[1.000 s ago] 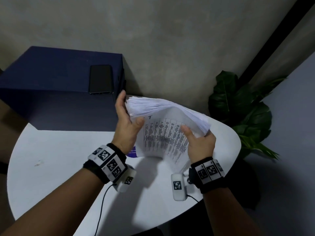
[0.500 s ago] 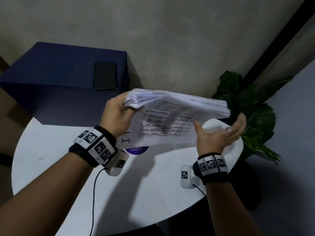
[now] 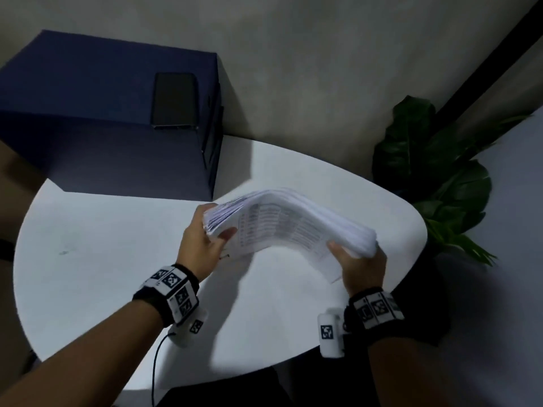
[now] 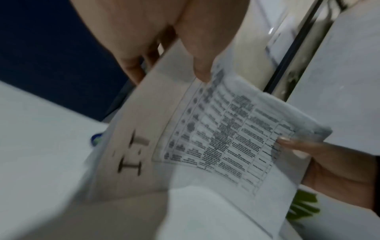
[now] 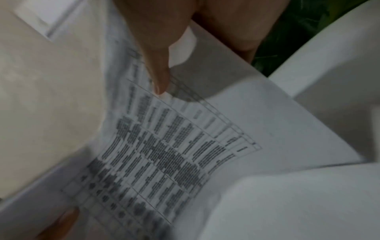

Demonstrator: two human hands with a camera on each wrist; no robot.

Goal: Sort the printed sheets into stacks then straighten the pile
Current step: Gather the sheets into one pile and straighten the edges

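Note:
A thick stack of printed sheets (image 3: 293, 221) arches upward above the white round table (image 3: 102, 245), held at both ends. My left hand (image 3: 205, 233) grips its left end, thumb on the near printed face. My right hand (image 3: 358, 259) grips the right end, thumb on the near face and fingers behind. In the left wrist view the stack's (image 4: 205, 138) near sheet shows a printed table, with my left thumb (image 4: 201, 65) pressing on it. The right wrist view shows the same stack (image 5: 164, 146) under my right thumb (image 5: 160, 73).
A dark blue box (image 3: 102, 118) stands at the table's back left with a black phone (image 3: 174, 101) on top. A green leafy plant (image 3: 435, 171) stands past the table's right edge. A grey wall lies behind.
My right hand, open half a second ago, has taken hold of the stack's right end again. The stack has come down closer to the table and now bows upward in the middle.

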